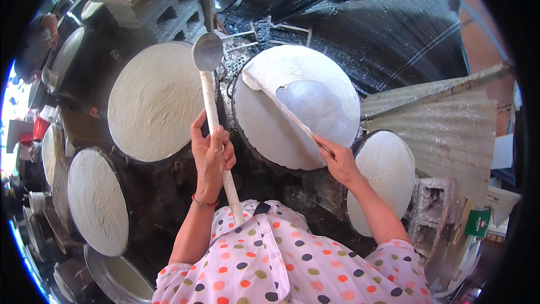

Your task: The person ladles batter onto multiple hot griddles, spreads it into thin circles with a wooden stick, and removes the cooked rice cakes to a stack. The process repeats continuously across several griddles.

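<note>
My left hand (211,149) is wrapped round the long pale handle of a ladle (208,52), whose grey metal bowl points up and away from me. My right hand (340,160) grips a long thin spreading stick (287,111), its far end coated in white batter. The stick lies slantwise across a large round griddle (264,135). White batter (281,65) covers the far part of that griddle's top, with a shiny wet patch (309,101) right of the stick. To the left, another round griddle bears a full pale layer of batter (154,101).
Smaller batter-covered rounds stand at left (98,202) and right (385,174). A metal basin (121,276) holds pale liquid at lower left. Concrete blocks (177,14), a corrugated sheet (444,129) and black plastic sheeting (405,28) surround the griddles. Another person's hand (53,39) shows far left.
</note>
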Tool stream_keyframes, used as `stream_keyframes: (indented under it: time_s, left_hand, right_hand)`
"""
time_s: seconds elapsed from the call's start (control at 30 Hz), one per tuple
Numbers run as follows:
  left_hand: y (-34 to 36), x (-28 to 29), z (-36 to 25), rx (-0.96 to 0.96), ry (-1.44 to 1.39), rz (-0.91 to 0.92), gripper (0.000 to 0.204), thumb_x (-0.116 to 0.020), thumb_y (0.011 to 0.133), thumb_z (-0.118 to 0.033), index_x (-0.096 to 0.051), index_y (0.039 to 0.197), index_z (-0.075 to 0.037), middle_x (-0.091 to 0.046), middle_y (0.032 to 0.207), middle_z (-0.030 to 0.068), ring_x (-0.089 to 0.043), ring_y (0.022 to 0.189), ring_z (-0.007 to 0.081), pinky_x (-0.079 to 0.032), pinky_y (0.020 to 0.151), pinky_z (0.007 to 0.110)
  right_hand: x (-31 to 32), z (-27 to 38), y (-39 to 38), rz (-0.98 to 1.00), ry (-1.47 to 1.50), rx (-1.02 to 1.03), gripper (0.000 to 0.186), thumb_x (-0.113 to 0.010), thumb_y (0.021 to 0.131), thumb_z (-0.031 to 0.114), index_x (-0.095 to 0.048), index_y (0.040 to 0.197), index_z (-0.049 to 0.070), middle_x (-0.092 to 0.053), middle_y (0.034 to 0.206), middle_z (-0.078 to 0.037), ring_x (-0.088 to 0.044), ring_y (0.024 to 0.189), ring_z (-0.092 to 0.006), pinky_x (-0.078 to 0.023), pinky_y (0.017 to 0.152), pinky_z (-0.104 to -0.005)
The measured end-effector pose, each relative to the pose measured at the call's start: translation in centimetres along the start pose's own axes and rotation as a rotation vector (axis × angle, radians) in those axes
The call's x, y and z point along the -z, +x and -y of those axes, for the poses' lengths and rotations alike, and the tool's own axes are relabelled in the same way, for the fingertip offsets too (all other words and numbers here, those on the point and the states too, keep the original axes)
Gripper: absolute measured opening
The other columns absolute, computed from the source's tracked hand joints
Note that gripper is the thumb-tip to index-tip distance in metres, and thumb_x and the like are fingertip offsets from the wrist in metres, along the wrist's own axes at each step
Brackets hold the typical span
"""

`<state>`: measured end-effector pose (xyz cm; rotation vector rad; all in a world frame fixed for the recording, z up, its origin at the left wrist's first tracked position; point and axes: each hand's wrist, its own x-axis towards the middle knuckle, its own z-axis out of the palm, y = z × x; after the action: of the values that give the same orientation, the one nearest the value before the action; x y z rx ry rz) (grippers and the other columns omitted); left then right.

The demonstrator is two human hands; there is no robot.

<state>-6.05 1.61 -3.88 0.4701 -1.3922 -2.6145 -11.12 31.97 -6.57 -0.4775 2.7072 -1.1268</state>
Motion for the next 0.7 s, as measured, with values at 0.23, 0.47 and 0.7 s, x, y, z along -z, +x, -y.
stream_keyframes:
  time_s: [0.23,0.47,0.7]
  left_hand:
    - [-3.2,-1.6,1.3,-0.019,0.001,-0.092,0.050,-0.056,0.096,-0.021,-0.028,0.137,-0.014,-0.045,0.073,0.0008,-0.040,0.048,0.0041,-0.034,0.037,0.018]
    - [-5.9,-2.1,2.3,-0.061,0.035,-0.164,0.048,-0.054,0.096,-0.020,-0.030,0.137,-0.015,-0.045,0.073,0.0005,-0.038,0.047,0.0034,-0.033,0.037,0.017]
    - [-7.4,-2.7,2.6,-0.074,0.046,-0.178,0.049,-0.055,0.096,-0.020,-0.029,0.137,-0.017,-0.046,0.071,-0.0001,-0.038,0.046,0.0036,-0.034,0.037,0.018]
  right_hand:
    - [1.2,-2.1,7.7,0.086,0.115,-0.168,0.035,-0.051,0.093,0.019,-0.059,0.125,0.008,-0.060,0.074,0.001,-0.048,0.063,-0.0082,-0.043,0.060,-0.0270]
    - [3.1,-1.3,2.4,0.105,0.078,-0.078,0.035,-0.053,0.093,0.021,-0.059,0.124,0.007,-0.069,0.102,-0.014,-0.061,0.076,-0.0157,-0.049,0.073,-0.0311]
    - [3.3,-1.5,0.8,0.331,0.075,-0.039,0.036,-0.053,0.093,0.022,-0.059,0.124,0.006,-0.068,0.105,-0.014,-0.063,0.079,-0.0142,-0.049,0.077,-0.0299]
